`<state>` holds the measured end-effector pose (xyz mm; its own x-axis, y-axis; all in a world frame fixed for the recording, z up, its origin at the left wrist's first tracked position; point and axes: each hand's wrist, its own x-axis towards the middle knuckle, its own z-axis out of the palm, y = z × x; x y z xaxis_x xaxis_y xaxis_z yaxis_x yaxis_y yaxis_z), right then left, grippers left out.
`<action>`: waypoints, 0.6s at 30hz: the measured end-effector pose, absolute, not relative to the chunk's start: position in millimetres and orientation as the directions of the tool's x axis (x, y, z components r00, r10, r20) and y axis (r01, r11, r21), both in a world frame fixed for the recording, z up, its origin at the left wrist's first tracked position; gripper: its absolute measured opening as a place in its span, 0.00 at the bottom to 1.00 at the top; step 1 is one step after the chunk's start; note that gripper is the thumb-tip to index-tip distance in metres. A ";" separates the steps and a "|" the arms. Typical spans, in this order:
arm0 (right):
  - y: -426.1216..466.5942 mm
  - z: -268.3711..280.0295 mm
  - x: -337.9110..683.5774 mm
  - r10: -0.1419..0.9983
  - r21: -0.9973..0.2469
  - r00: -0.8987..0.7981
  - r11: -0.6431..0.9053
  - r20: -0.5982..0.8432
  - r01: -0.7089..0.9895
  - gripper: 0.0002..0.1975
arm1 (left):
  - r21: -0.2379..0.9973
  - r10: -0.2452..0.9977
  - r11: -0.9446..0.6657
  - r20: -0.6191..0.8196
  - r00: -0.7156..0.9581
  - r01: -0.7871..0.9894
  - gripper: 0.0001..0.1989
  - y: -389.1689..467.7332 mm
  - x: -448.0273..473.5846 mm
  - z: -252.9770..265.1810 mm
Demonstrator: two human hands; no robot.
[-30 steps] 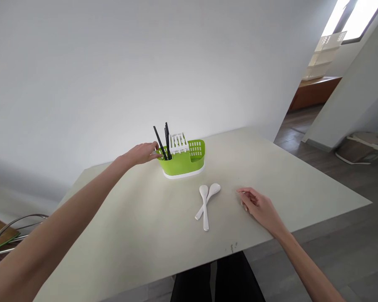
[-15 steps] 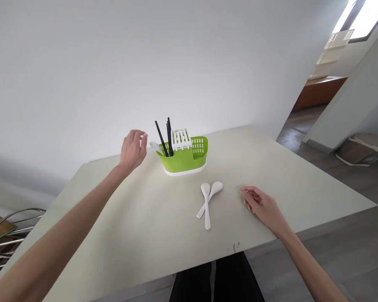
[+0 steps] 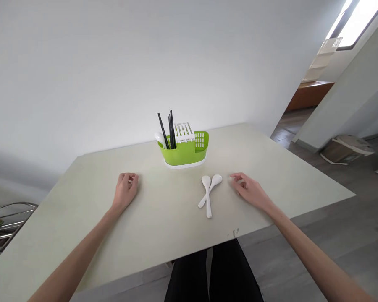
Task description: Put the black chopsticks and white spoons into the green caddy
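Two white spoons lie crossed on the table: the front spoon (image 3: 208,207) points toward me, and under it the other spoon (image 3: 216,180) slants to the right. My right hand (image 3: 247,188) rests on the table just right of them, loosely bent, fingers apart and nothing held. At the left, my left hand (image 3: 126,188) lies on the table, fingers loosely curled and holding nothing. Beyond both hands stands a green utensil caddy (image 3: 185,156) with a white base. Several black chopsticks (image 3: 171,132) and a white spoon (image 3: 160,138) stand in its left part.
A white slotted rack (image 3: 184,132) tops the caddy's middle. The pale table (image 3: 164,235) meets a white wall behind. At the far left is a metal-tube rack or chair (image 3: 11,226). A bin-like container (image 3: 346,149) stands on the floor at the right.
My left hand has come down from beside the caddy, back toward me onto the table. My right hand has shifted slightly closer to the spoons. The view has tilted a little.
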<state>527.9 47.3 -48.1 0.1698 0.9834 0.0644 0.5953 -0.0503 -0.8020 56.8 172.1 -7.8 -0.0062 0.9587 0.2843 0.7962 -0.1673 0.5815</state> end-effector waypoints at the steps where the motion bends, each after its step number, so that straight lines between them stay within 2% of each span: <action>1: 51.5 -47.9 524.7 0.985 -0.786 0.154 -0.037 0.075 0.617 0.20 | 0.589 0.960 -0.159 0.278 -0.014 0.793 0.18 170.0 54.5 -7.0; 4: 61.7 -44.1 514.4 0.986 -0.706 0.100 0.021 0.130 0.708 0.19 | 0.617 0.965 -0.115 0.255 -0.059 0.779 0.18 166.9 50.1 -5.8; 7: 67.7 -35.6 508.2 0.986 -0.562 -0.029 0.118 0.165 0.818 0.23 | 0.633 0.964 -0.092 0.250 -0.091 0.769 0.19 166.2 47.4 -8.6; 11: 71.7 -22.9 505.9 0.973 -0.371 -0.205 0.232 0.109 0.899 0.31 | 0.636 0.961 -0.114 0.266 -0.078 0.763 0.18 166.9 45.1 -13.9; 18: 69.2 -9.4 503.9 0.960 -0.210 -0.278 0.268 -0.019 0.940 0.27 | 0.625 0.957 -0.177 0.290 -0.015 0.760 0.17 166.6 41.8 -18.9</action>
<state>503.9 69.2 -9.4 -0.2785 0.9603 -0.0193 0.9402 0.2684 -0.2096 41.8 166.6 -18.9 -0.0154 0.9569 0.2900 0.7599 -0.1772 0.6254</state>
